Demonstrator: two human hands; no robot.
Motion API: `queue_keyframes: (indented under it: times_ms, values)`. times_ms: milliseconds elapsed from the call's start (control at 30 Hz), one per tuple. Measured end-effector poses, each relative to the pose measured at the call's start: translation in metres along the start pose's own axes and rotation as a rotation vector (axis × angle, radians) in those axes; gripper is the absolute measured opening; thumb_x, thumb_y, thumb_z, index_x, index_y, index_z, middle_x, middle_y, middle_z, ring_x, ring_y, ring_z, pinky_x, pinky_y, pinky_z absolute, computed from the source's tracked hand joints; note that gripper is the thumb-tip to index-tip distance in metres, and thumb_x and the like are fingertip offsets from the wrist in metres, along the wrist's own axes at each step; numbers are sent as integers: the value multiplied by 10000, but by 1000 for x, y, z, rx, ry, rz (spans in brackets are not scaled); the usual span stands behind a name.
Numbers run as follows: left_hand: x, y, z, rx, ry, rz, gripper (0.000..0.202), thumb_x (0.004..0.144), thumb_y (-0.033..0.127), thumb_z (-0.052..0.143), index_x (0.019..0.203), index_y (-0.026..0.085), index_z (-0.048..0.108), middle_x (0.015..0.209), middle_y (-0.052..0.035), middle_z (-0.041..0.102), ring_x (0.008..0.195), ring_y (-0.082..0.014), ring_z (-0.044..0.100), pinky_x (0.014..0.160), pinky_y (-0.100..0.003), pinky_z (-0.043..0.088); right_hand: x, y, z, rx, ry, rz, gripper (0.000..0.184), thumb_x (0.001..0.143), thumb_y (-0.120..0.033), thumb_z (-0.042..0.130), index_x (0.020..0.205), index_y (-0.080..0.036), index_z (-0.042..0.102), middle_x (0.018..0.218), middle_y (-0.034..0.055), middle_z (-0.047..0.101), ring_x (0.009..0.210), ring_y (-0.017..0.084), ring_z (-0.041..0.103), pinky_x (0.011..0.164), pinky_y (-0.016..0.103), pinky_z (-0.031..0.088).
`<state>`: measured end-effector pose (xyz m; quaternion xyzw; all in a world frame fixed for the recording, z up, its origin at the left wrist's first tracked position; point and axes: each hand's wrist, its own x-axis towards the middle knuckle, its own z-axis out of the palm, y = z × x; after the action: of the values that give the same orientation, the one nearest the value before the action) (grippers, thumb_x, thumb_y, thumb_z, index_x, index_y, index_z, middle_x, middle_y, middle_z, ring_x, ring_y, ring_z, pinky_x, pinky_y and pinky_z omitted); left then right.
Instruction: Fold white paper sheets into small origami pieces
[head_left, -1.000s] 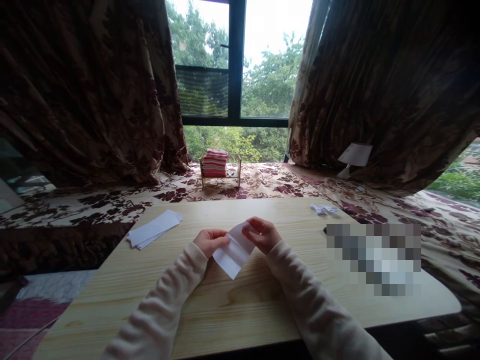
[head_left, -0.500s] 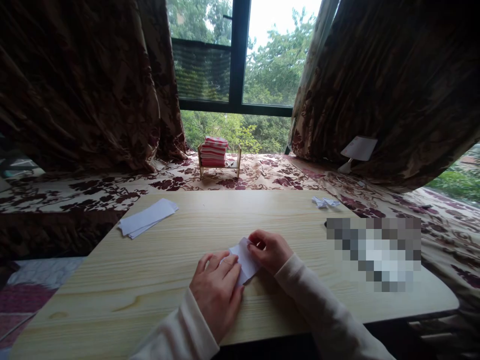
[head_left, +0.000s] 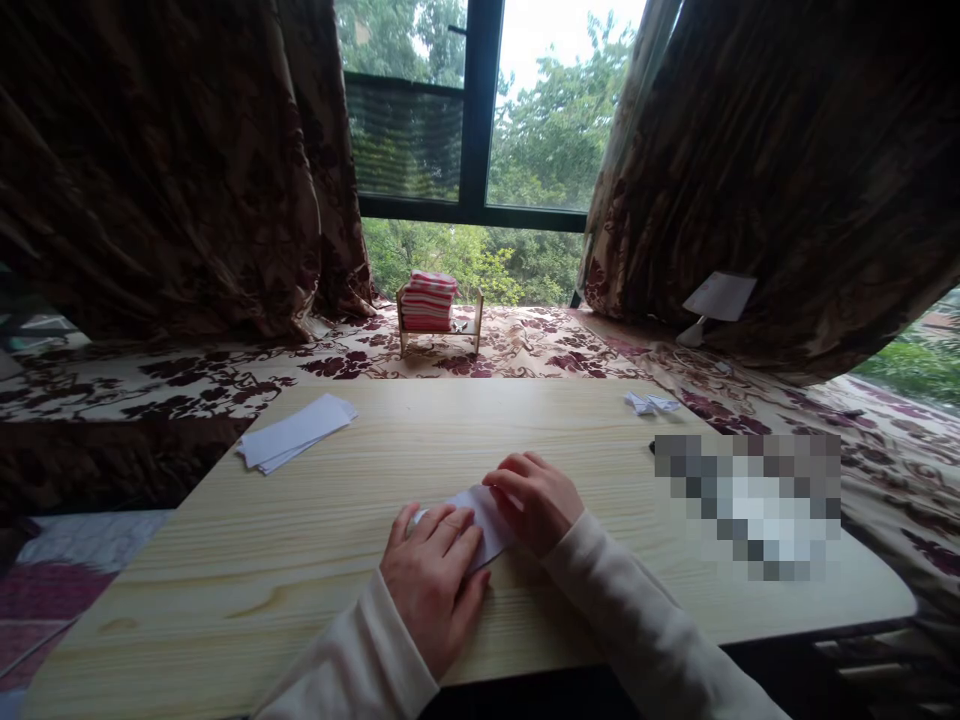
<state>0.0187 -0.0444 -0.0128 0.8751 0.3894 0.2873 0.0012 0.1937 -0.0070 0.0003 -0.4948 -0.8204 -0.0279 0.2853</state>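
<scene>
Head view: a window [head_left: 478, 130] stood at the far side between patterned curtains [head_left: 187, 180], with a wood-grain table [head_left: 247, 580] nearer. A white paper [head_left: 491, 525] lay near the table's middle. The left hand [head_left: 431, 580] lay flat over its left part, fingers extended, slightly apart. The right hand [head_left: 536, 505] touched its right part, fingers curled; whether they gripped it could not be determined. Paper strips [head_left: 296, 433] lay far left, folded pieces [head_left: 651, 404] far right.

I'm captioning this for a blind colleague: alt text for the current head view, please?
A left hand lies over white paper on a pale table, the right hand touching that paper; stacked papers lie left, small paper pieces right.
</scene>
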Motion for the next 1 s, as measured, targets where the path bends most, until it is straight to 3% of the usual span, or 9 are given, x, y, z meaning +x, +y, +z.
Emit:
queue_keyframes:
  times_ms: [167, 333, 700, 1000]
  values:
    - [1, 1, 0, 1, 1, -12, 273, 766, 302, 440, 999, 228, 561, 1102, -29, 587, 1035, -234, 469, 938, -483, 203, -5, -10, -8, -145, 49, -98, 149, 747, -138, 511, 763, -204, 644, 803, 51, 571, 752, 155, 438, 675, 272, 352]
    - [1, 1, -1, -4, 2, -13, 295, 765, 309, 442, 1026, 226, 551, 1091, -26, 593, 1032, -227, 472, 948, -483, 192, -11, -17, -7, -134, 36, -135, 127, 737, -166, 527, 784, -207, 637, 795, 45, 563, 766, 164, 430, 665, 284, 330]
    - [0, 2, -1, -14, -5, -16, 306, 770, 314, 432, 1039, 227, 548, 1093, -34, 591, 1035, -227, 471, 965, -494, 154, -21, -19, -6, -89, 39, -132, 109, 762, -173, 518, 765, -200, 624, 794, 37, 570, 763, 163, 432, 670, 285, 322]
    - [1, 1, 0, -2, -18, -60, 320, 739, 327, 464, 1028, 225, 555, 1151, -55, 553, 1055, -231, 457, 943, -470, 216, -21, -21, -2, -109, 37, -126, 94, 778, -202, 526, 736, -195, 610, 771, 33, 575, 752, 158, 438, 650, 278, 322]
